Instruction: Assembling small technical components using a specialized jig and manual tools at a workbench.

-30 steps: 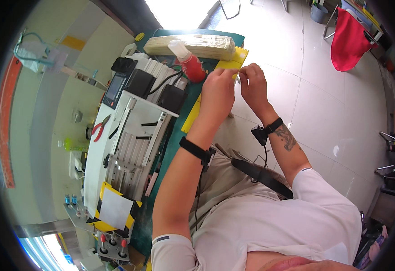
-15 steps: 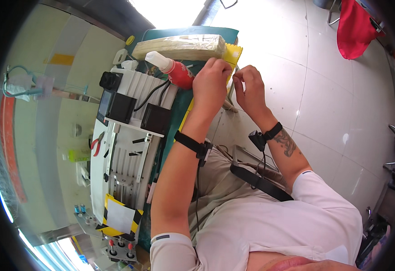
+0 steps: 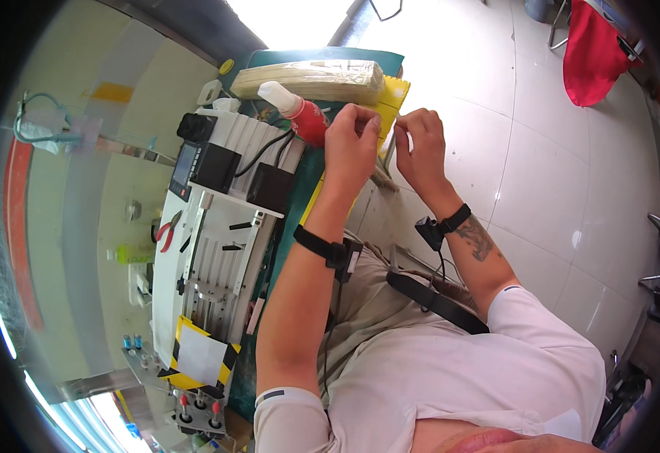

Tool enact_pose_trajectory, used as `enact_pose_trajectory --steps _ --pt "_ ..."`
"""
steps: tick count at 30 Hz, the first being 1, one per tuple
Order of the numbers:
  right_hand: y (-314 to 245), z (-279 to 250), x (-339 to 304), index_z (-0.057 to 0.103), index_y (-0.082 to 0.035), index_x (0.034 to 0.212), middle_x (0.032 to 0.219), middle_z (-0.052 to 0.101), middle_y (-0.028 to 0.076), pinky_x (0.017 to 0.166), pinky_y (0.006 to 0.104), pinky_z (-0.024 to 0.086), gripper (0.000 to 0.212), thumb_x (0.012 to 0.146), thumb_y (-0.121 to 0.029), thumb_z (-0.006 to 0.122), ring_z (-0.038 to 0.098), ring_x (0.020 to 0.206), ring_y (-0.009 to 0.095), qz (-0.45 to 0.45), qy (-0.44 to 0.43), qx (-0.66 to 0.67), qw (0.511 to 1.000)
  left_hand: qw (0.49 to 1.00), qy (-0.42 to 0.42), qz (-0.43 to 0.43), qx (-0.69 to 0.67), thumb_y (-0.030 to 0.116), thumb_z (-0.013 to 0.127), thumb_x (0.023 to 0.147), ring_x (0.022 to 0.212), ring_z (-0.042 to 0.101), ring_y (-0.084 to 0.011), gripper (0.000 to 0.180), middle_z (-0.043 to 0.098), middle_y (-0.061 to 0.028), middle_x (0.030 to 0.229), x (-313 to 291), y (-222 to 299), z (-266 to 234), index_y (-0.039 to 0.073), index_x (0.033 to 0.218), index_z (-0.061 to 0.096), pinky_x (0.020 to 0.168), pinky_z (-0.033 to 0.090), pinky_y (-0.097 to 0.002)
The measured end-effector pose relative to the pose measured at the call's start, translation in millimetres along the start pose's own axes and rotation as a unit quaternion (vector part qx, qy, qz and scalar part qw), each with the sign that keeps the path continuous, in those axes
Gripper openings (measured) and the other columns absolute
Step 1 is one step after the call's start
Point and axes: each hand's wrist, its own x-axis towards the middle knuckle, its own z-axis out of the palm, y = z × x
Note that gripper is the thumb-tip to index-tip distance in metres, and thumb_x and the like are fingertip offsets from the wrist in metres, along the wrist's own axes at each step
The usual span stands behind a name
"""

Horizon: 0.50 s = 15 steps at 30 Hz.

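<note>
Past the table's edge, my left hand (image 3: 351, 147) is closed with thumb and fingertips pinched together. A little to its right, my right hand (image 3: 423, 155) is held in a similar pinch, apart from the left. Whatever is between the fingers is too small to make out. Just left of my left hand leans a red bottle (image 3: 310, 125) with a white cap. Beyond it lies a long pale bundle (image 3: 307, 81) in clear wrap, beside a yellow strip (image 3: 395, 93). Thin pale strands (image 3: 383, 178) show low between my wrists.
A bench machine (image 3: 220, 241) with black boxes and metal rails stands along my left. Red-handled pliers (image 3: 170, 231) rest on its far side. A framed white sheet (image 3: 200, 355) with yellow-black edging sits nearer. A red cloth (image 3: 592, 57) hangs at the far right over the tiled floor.
My left hand has come slightly lower, and its thumb shows more. My right hand is nearly where it was. The bench and bottle have shifted a little to the right in view.
</note>
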Motion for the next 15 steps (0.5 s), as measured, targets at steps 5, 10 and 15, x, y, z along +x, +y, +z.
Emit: enact_pose_trajectory --steps 5,10,15 --pt "-30 -61 -2 0.065 -0.007 0.102 0.108 0.064 0.012 0.096 0.0454 0.046 0.012 0.095 -0.002 0.073 0.06 0.103 0.034 -0.076 0.019 0.039 0.996 0.99 -0.001 -0.054 -0.13 0.004 0.069 0.108 0.097 0.074 -0.0131 0.007 0.076 -0.0085 0.103 -61 58 -28 -0.002 0.107 0.067 0.088 0.06 -0.0312" --pt "-84 -172 -3 0.055 -0.008 0.106 0.101 0.061 0.012 0.081 0.0355 0.048 0.013 0.111 -0.018 0.06 0.055 0.091 0.022 -0.079 0.004 0.244 0.966 0.947 0.062 0.001 -0.316 0.001 0.064 0.109 0.102 0.074 -0.0222 0.003 0.075 -0.0167 0.114 -166 120 -82 0.0 0.107 0.065 0.095 0.058 -0.0362" --pt "-147 -248 31 0.047 -0.014 0.102 0.083 0.053 0.005 0.069 0.0323 0.037 0.026 0.115 -0.03 0.063 0.046 0.074 0.015 -0.04 -0.113 0.46 0.88 0.922 0.173 0.014 -0.345 -0.001 0.069 0.1 0.095 0.073 -0.0255 0.015 0.074 -0.0173 0.102 -270 177 -163 0.004 0.099 0.055 0.085 0.061 -0.0372"
